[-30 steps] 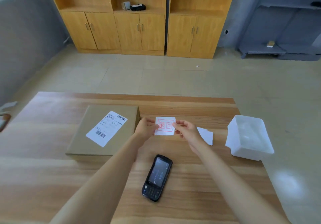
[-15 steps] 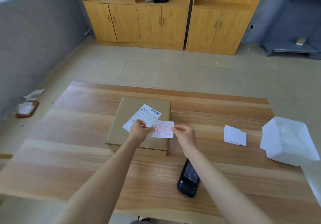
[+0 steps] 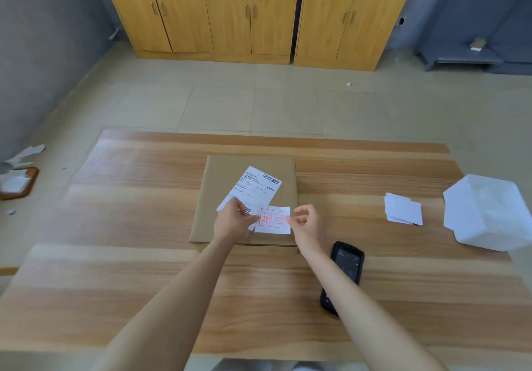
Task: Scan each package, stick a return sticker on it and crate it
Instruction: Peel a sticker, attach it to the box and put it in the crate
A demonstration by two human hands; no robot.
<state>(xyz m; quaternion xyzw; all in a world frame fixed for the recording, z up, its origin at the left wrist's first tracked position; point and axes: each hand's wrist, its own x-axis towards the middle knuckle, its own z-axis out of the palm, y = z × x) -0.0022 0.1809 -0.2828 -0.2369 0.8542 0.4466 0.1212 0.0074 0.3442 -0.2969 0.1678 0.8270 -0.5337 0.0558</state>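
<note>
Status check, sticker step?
Left hand and right hand pinch return sticker. Sticker low over package, by shipping label. Not visibly pressed down. Nothing blocking.

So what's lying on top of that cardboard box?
A white shipping label with barcodes, and a red-printed return sticker held by the left hand and right hand. The left hand covers the label's near corner; whether the sticker is stuck down can't be seen.
</note>
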